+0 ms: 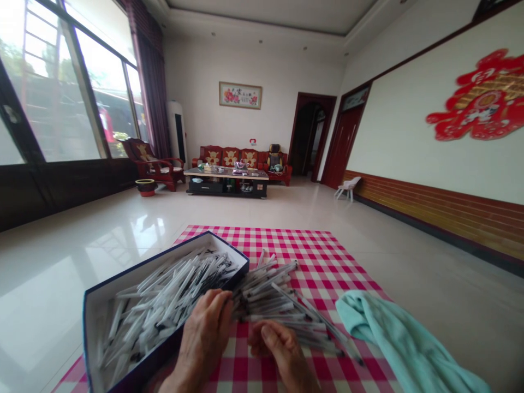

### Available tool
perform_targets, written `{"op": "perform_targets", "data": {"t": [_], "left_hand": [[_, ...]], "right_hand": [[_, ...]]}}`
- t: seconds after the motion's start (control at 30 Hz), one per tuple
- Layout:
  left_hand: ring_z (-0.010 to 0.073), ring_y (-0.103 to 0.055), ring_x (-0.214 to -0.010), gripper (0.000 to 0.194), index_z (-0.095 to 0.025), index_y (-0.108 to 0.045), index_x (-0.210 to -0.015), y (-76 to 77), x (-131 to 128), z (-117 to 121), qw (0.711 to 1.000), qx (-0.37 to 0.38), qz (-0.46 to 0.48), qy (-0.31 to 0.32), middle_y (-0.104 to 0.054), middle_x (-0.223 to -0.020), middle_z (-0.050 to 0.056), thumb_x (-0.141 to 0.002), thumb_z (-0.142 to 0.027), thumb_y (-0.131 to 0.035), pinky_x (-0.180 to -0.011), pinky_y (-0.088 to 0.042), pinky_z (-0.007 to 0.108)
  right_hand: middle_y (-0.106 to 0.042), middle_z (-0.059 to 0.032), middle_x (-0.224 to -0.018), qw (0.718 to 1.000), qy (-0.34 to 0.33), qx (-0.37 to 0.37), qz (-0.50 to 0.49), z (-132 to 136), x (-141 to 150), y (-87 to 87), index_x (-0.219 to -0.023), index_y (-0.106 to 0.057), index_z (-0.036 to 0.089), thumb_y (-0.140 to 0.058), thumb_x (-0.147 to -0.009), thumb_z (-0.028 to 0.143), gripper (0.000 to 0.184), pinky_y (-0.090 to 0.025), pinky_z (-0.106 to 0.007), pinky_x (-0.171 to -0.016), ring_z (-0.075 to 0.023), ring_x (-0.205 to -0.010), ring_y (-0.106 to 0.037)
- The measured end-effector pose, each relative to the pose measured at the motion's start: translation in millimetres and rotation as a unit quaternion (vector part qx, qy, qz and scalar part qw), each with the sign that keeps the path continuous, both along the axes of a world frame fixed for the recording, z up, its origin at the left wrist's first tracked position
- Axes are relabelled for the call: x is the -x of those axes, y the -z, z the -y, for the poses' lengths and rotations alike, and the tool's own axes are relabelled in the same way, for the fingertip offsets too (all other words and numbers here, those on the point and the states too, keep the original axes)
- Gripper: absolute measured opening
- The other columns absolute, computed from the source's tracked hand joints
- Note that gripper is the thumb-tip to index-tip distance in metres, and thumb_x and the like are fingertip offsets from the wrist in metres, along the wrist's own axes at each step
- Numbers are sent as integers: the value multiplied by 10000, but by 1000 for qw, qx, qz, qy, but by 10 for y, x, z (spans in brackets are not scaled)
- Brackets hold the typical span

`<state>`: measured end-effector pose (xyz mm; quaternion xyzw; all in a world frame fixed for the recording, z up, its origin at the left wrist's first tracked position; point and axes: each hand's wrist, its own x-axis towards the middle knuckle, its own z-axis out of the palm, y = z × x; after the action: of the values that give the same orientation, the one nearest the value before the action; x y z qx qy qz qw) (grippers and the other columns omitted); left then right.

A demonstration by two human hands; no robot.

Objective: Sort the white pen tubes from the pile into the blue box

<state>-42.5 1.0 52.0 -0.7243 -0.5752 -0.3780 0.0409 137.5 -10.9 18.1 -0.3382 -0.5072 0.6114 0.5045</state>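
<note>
A blue-edged box [92,327] with white inner walls stands on the left, full of slim translucent pen-like sticks [176,295], some with dark parts. More such pens [272,292] lie in a loose pile right of the box, some showing black ends. My left hand [208,330] is at the box's right edge, fingers curled down by the near left side of the pile. Just right of it, at the pile's near edge, my right hand [280,349] is closed, thumb against curled fingers. What either hand holds, if anything, is hidden.
A pink-and-white checked cloth [327,248] covers the table under the box and pile. A mint-green cloth [405,338] lies bunched at the right. Farther off are a low coffee table [227,183], a red wooden sofa [207,155] and a small white chair [347,187].
</note>
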Motion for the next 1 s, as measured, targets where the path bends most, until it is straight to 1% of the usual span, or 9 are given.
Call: {"op": "perform_targets", "data": {"t": [0.13,0.27,0.33,0.4,0.5,0.6,0.7,0.83,1.0], "left_hand": [[154,-620,-747,267,-209,-629,-832,287,-285,102,995,52,-5,83,-629,-795,39,-918,-188,-378,-671,-492,238],[154,-612,-694,263,-210,-623,-784,500,-315,105,992,74,-15,100,-615,-751,36,-907,-181,-393,-620,-476,228],[159,-613,-707,246,-211,-625,-801,559,-293,76,992,66,-10,106,-617,-762,38,-903,-184,-403,-634,-476,234],[164,-612,-717,239,-213,-625,-807,587,-279,50,992,65,-7,110,-616,-768,39,-899,-178,-408,-645,-477,241],[176,-608,-728,235,-215,-620,-796,597,-284,39,992,69,-12,109,-612,-775,40,-892,-163,-412,-644,-474,256],[182,-604,-734,232,-216,-612,-794,603,-294,54,992,71,-13,106,-609,-784,40,-890,-150,-410,-642,-467,267],[176,-595,-719,235,-211,-601,-779,606,-297,71,991,73,-8,108,-604,-775,41,-890,-141,-406,-643,-461,263],[175,-591,-731,248,-209,-587,-745,590,-309,70,992,67,1,110,-601,-770,41,-887,-126,-400,-640,-452,254],[173,-588,-726,252,-207,-582,-730,567,-323,68,992,63,7,106,-599,-766,41,-881,-118,-401,-633,-447,249]], "right_hand": [[-677,-59,-709,994,90,-41,44,-97,-118,-162,-827,-676,166,-567,-844,425,282,-476,-292,-613,-176,-632,-598],[-655,-45,-697,953,217,-102,184,-249,-455,-310,-853,-673,170,-590,-803,400,249,-468,-279,-581,-183,-622,-575],[-644,-22,-664,928,200,-124,289,-281,-625,-366,-804,-666,177,-593,-786,330,170,-438,-253,-543,-169,-591,-560],[-646,-8,-640,902,137,-135,387,-270,-732,-409,-742,-663,189,-564,-775,240,116,-420,-239,-536,-165,-591,-571],[-667,-7,-640,833,74,-171,522,-204,-746,-436,-662,-662,202,-523,-715,114,173,-411,-246,-565,-172,-615,-604],[-689,-35,-718,752,73,-192,627,-133,-658,-401,-678,-664,206,-500,-667,55,223,-421,-285,-627,-205,-690,-631],[-684,-81,-812,699,75,-196,684,-85,-584,-309,-760,-657,187,-495,-676,41,233,-437,-325,-682,-244,-774,-635],[-667,-112,-855,684,54,-201,699,-49,-574,-169,-827,-652,163,-496,-703,45,233,-445,-368,-741,-276,-835,-627],[-653,-130,-908,709,54,-216,670,2,-582,-161,-837,-622,150,-490,-707,20,226,-433,-385,-786,-275,-873,-608]]}}
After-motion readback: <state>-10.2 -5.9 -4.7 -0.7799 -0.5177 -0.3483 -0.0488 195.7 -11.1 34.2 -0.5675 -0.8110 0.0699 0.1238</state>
